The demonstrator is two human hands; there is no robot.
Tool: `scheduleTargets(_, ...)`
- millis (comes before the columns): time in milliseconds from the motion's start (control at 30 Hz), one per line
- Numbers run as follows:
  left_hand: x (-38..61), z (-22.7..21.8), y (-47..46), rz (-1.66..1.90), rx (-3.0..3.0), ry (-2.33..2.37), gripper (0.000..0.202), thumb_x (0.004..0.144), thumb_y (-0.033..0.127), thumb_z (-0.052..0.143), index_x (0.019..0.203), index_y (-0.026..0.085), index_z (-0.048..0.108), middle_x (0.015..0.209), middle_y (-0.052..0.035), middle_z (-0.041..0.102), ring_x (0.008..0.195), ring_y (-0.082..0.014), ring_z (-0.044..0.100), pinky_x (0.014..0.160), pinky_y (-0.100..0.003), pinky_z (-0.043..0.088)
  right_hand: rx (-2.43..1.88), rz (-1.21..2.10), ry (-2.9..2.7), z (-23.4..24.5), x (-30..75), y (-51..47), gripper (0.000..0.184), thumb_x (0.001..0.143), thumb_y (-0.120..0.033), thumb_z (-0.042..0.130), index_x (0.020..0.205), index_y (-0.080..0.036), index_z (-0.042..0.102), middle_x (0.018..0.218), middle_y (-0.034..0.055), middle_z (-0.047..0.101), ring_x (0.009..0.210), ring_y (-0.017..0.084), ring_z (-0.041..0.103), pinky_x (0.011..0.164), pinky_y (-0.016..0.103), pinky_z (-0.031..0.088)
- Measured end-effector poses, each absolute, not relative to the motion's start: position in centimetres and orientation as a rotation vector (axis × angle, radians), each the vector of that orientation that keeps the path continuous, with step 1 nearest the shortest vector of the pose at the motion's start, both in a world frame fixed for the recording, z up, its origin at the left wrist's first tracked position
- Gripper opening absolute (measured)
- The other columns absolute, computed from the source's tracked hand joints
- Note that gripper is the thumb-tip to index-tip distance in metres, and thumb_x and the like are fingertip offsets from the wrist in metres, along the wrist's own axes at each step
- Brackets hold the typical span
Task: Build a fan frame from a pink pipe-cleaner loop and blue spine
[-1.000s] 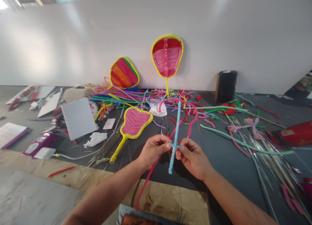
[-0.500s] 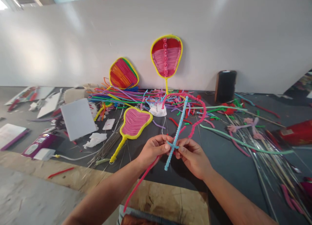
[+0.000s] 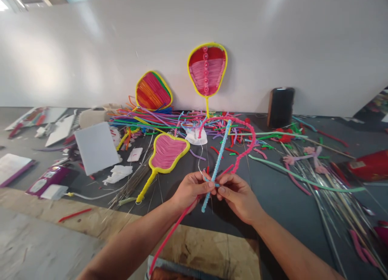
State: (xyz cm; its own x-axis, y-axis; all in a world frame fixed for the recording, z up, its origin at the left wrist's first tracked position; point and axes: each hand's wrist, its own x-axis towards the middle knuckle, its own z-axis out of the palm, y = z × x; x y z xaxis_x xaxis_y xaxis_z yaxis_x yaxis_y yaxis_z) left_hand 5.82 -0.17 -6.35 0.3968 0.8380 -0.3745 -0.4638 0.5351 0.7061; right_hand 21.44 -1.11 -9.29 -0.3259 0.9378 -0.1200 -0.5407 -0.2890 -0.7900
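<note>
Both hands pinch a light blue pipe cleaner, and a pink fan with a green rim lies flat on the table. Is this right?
Not quite. The head view shows the rim of the pink fan is yellow, not green. The rest holds: left hand and right hand pinch the light blue pipe cleaner.

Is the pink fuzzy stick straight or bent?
Bent. The pink fuzzy stick arches above the left hand and right hand; the blue stick they pinch is straight.
</note>
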Motion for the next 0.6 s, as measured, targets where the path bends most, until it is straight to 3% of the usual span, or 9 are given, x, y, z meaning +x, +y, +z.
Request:
scheduleTargets(267, 6.0, -6.9, -0.3, 0.909, 0.517, 0.776, 0.028, 0.058, 0.026, 0.084, 0.066, 0.011, 0.062, 0.053, -0.0032, 0.065, 0.053, -0.0139, 0.063, 0.06, -0.023, 0.047, -0.724, 1.818, -0.814, -9.1, 21.4, -1.1, 0.013, 0.07, -0.022, 0.079, 0.071, -0.021, 0.065, 0.071, -0.001, 0.066, 0.063, 0.012, 0.061, 0.057, 0.024, 0.045)
scheduleTargets(433, 5.3, -6.5, 0.3, 0.93, 0.416, 0.743, 0.025, 0.06, 0.023, 0.083, 0.071, 0.011, 0.064, 0.058, -0.0025, 0.063, 0.051, -0.0084, 0.055, 0.054, -0.02, 0.042, -0.851, 1.773, -0.745, -9.0, 21.6, -0.8, 0.019, 0.068, -0.027, 0.08, 0.076, -0.02, 0.064, 0.069, -0.0023, 0.064, 0.055, 0.008, 0.055, 0.054, 0.022, 0.043)
scheduleTargets(600, 4.8, -6.1, 0.5, 0.918, 0.345, 0.618, 0.025, 0.06, 0.023, 0.083, 0.071, 0.012, 0.063, 0.061, -0.0015, 0.058, 0.057, -0.0081, 0.052, 0.057, -0.021, 0.041, -0.925, 1.791, -0.707, -9.1, 21.7, -0.5, 0.024, 0.072, -0.037, 0.077, 0.075, -0.018, 0.063, 0.072, -0.0011, 0.064, 0.054, 0.008, 0.055, 0.052, 0.021, 0.043)
